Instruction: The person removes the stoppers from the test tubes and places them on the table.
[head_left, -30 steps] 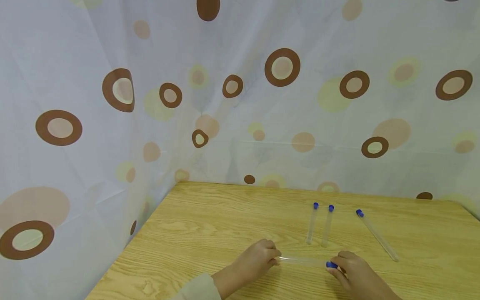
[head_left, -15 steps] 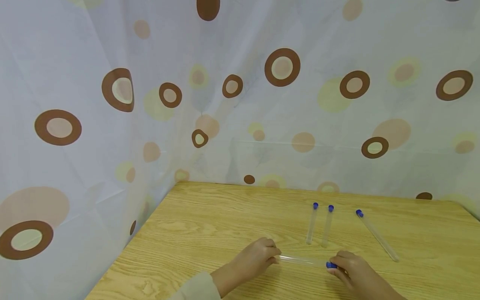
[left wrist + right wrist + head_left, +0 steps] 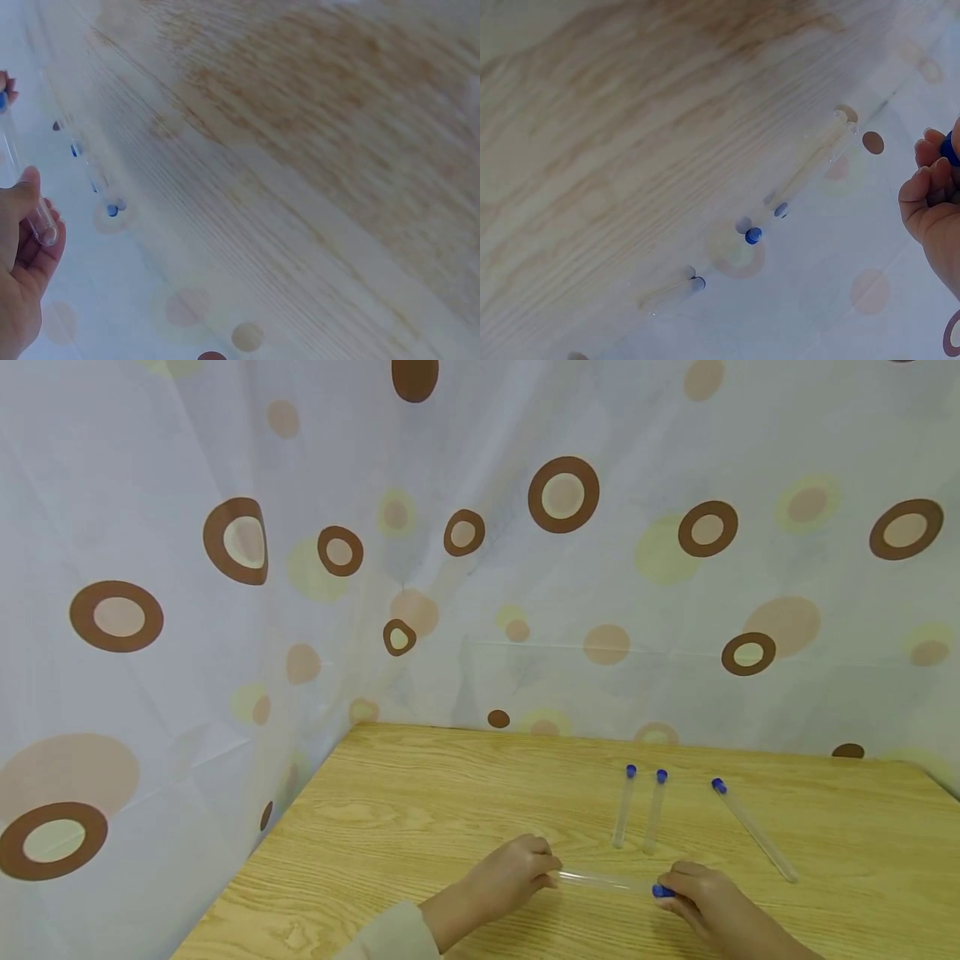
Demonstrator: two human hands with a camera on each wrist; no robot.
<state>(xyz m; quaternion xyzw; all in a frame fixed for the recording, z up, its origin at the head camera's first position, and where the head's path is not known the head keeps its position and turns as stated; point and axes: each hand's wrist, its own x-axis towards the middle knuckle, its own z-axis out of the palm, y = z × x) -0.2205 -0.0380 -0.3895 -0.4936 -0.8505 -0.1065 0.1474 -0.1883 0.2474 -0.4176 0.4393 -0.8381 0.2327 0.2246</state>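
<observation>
Soft, rather dim light spreads evenly over the table (image 3: 420, 793); its direction is hard to tell. Faint, smooth-edged shadows lie on the table beneath the left hand (image 3: 510, 881) and right hand (image 3: 708, 902). A thin white glint runs along the clear tube (image 3: 596, 880) over the table. Behind the table, the patterned cloth (image 3: 465, 677) looks greyish, gently shaded. Both wrist views are hazy and bluish, the table's grain smeared, its sheen mirroring blue caps (image 3: 754, 236) at its edge.

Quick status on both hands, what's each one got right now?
Left hand: holding the clear tube near its rounded end.
Right hand: pinching the blue cap at the tube's other end.
</observation>
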